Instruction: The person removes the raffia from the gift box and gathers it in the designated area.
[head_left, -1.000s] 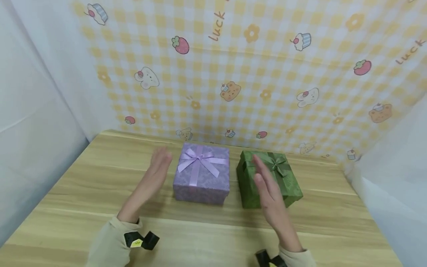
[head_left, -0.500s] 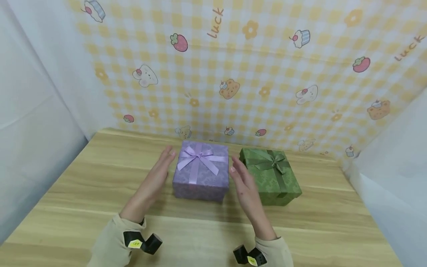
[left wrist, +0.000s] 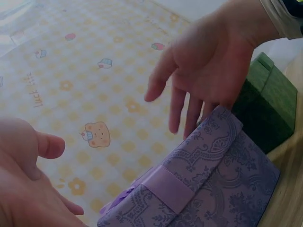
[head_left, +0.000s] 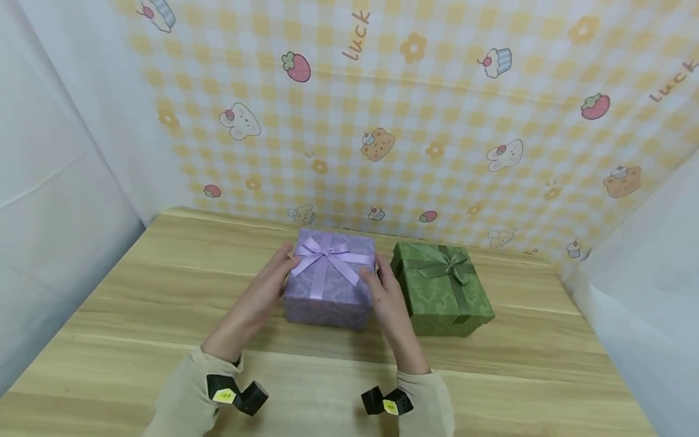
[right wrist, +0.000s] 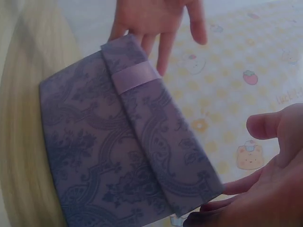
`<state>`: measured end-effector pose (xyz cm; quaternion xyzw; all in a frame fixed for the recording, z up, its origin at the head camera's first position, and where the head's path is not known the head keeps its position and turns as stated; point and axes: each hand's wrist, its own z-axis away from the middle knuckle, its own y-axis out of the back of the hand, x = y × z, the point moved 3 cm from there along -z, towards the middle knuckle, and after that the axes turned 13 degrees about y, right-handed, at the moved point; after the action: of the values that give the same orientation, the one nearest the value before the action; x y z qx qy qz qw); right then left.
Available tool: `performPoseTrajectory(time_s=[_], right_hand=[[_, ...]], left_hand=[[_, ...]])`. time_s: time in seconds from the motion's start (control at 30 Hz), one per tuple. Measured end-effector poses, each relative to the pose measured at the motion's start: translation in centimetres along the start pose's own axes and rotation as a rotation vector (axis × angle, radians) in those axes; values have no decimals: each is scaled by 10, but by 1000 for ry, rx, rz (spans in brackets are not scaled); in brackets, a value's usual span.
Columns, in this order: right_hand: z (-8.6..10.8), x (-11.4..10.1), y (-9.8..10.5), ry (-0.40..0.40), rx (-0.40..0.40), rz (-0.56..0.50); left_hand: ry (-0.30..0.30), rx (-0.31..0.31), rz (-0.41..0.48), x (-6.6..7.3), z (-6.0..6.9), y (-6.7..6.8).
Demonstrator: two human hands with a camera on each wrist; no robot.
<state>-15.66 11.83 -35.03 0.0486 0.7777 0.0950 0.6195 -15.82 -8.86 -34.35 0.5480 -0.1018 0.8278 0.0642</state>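
The purple box [head_left: 330, 311], topped with a lilac ribbon bow [head_left: 326, 255], sits on the table between both hands. My left hand [head_left: 261, 298] is at its left side and my right hand [head_left: 390, 303] at its right side, between it and the green box. Both hands have extended fingers, with the right thumb over the lid's edge in the head view. In the left wrist view, the right hand [left wrist: 210, 61] has its fingertips partly hidden behind the purple box [left wrist: 222, 175]. Whether either palm touches the box is unclear.
A green box [head_left: 448, 297] with a green bow stands just right of the purple one. Behind both hangs a yellow checked cloth [head_left: 338, 109] at the wooden table's [head_left: 546, 364] back edge. White cloth [head_left: 65, 152] hangs at the left and right sides.
My right hand has moved left from over the green box to the purple box's right side. My left hand has shifted slightly right, closer to the purple box. Both boxes stay in place.
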Motion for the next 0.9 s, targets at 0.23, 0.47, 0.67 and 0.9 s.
performPoseTrajectory(time_s=[0.23,0.47,0.67,0.9], right_hand=[[0,10,0,-73,-23,136],[0,14,-1,-84,-72,160],[-1,14,-5,-27,-60,118],[0,11,-7,-39,-52,71]], left_hand=[[-2,27,17,1,-2,-1],[78,33,41,-4,-2,-3],[52,17,88,-3,-2,-4],[42,12,108,-4,-1,-4]])
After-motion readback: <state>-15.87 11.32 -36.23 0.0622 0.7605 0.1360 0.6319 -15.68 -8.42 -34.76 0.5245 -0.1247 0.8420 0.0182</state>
